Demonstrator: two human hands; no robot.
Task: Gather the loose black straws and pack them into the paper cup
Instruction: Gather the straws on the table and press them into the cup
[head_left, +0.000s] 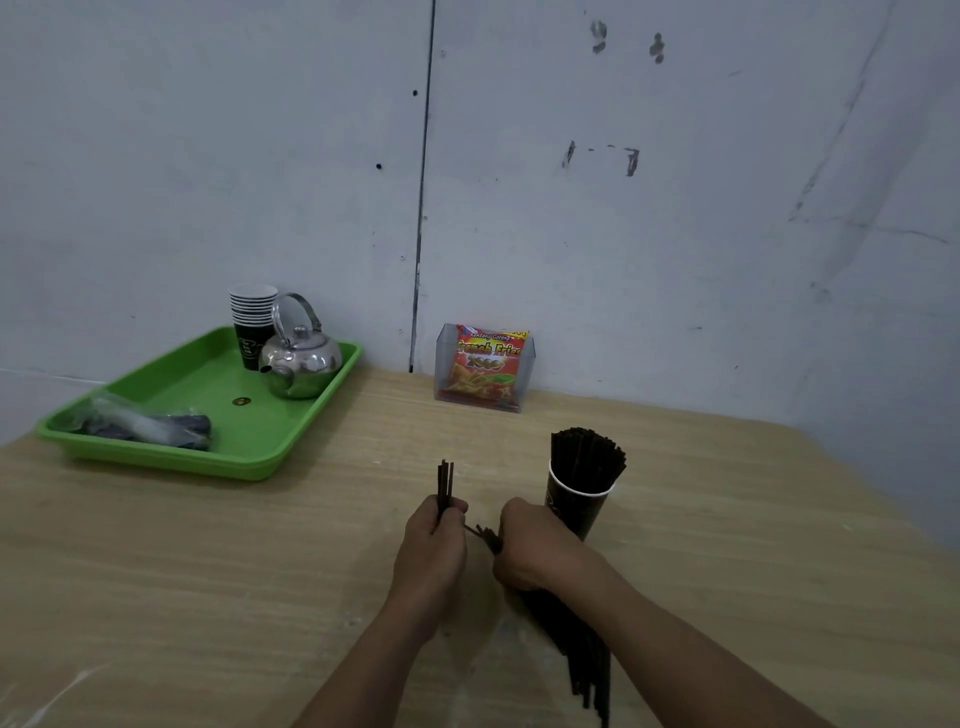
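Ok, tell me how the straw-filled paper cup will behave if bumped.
Likely top-heavy: the straws rise well above the paper cup rim, and its base is narrower, so it may tip. Probably light, so the right hand close to it could easily slide it.

The light is dim, soft and even, with a cool grey-blue cast over the wall (675, 234). Shadows are faint: a soft smudge lies on the worktop (208, 571) along the green tray (171, 460). The steel kettle (301, 364) carries small bright glints. The black straws (587, 457) merge into one dark mass. The wide lens bows the wall seam (422, 182) and stretches the edges. Print on the snack packet (488, 369) is slightly soft.
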